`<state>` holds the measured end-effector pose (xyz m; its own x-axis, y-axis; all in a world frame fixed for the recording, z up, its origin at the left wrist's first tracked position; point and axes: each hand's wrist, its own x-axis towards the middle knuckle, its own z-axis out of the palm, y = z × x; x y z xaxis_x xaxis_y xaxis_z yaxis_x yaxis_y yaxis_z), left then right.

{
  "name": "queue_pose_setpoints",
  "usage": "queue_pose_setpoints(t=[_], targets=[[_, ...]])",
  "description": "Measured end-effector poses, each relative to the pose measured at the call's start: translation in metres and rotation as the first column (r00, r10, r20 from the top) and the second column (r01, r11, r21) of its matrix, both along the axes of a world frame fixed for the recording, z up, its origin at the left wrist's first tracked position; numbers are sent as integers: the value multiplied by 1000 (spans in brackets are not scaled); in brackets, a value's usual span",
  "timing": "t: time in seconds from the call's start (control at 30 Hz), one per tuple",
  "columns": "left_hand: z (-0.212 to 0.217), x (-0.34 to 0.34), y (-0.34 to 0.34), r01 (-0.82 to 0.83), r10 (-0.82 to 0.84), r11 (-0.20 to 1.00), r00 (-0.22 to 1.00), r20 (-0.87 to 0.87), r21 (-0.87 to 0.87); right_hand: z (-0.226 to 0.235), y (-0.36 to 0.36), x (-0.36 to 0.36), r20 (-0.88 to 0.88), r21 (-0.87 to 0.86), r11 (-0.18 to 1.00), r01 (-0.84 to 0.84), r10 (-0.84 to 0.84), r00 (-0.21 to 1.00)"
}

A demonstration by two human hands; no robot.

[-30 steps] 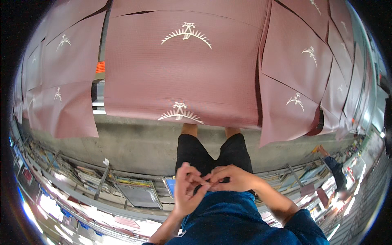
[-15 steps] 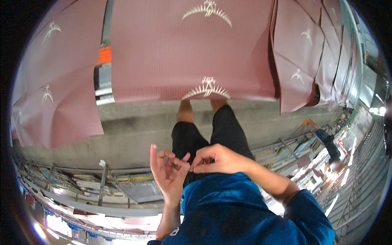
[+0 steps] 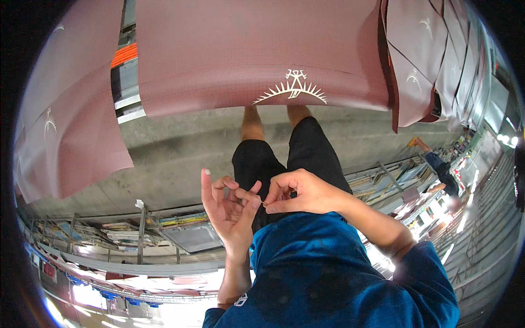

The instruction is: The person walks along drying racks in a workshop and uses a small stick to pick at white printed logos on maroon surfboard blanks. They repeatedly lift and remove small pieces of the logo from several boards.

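My left hand [image 3: 227, 210] and my right hand [image 3: 303, 192] meet in front of my waist. Thumb and a bent finger of the left hand come together, while one finger points straight up with a small pale spot at its tip. The right thumb and forefinger are pinched right beside the left thumb. Whatever lies between the fingertips is too small to make out. Beyond the hands, a large maroon sheet [image 3: 262, 54] with a pale spiky arc print hangs over a long surface, its near edge above my feet. Neither hand touches it.
More maroon sheets drape at the left [image 3: 71, 142] and the right [image 3: 413, 82]. An orange strip [image 3: 124, 54] shows in the gap between sheets. Behind me runs a metal rack [image 3: 141, 235] stacked with flat frames. Another person [image 3: 445, 177] stands farther along the aisle at right.
My view has shifted, so the sheets sit higher in the picture. Both hands stay together, their fingertips still pinched close to each other.
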<state>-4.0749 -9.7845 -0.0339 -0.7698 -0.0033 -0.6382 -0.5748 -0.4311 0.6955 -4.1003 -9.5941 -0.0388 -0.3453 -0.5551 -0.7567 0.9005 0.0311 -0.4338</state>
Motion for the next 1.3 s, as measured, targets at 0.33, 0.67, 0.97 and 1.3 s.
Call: queue_pose_setpoints(t=[0.33,0.67,0.97,1.3], targets=[[16,-15,-10,-43,48,994,998,46,-99,5,-19,-20,-31,17,998,-57,57,998],[38,-67,-25,18,-3,954,999,51,-301,-10,-37,-65,-136,-236,971,-29,-3,991],[69,-158,-21,-2,9,932,1000,18,-362,-5,-34,-162,-106,-532,844,-59,3,994],[67,-237,15,14,21,940,995,100,-341,-18,-4,-219,-29,-530,848,23,-45,999]])
